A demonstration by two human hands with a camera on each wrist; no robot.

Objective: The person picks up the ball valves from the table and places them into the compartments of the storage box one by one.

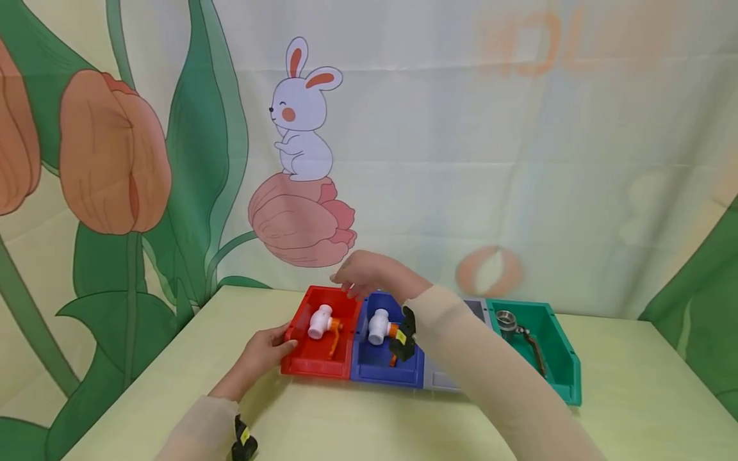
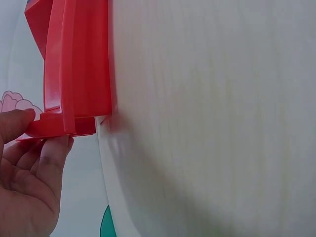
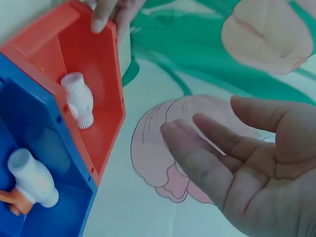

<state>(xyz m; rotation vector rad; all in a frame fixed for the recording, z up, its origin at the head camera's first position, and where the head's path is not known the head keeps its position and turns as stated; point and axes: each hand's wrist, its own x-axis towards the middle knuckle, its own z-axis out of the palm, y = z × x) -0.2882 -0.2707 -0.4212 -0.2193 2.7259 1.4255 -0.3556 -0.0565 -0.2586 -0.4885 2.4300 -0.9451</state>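
Observation:
My left hand (image 1: pixel 265 352) grips the left wall of the red bin (image 1: pixel 316 367), thumb over the rim and fingers beneath, as the left wrist view shows. Inside that bin lies a white plastic valve (image 1: pixel 318 323) with an orange lever. Above the back of the red and blue bins, my right hand (image 1: pixel 371 275) is raised with nothing in it; its fingers (image 3: pixel 202 168) are loosely extended in the right wrist view. A similar white valve (image 1: pixel 378 328) lies in the blue bin (image 1: pixel 385 376), partly hidden in the head view by the right wrist's camera.
To the right the row continues with a grey bin (image 1: pixel 441 380), largely covered by my right forearm, and a green bin (image 1: pixel 567 362). The green one holds a metal fitting (image 1: pixel 507 323) with a long brownish handle. Behind the pale yellow table (image 1: pixel 623 371) hangs a printed curtain (image 1: pixel 415 160).

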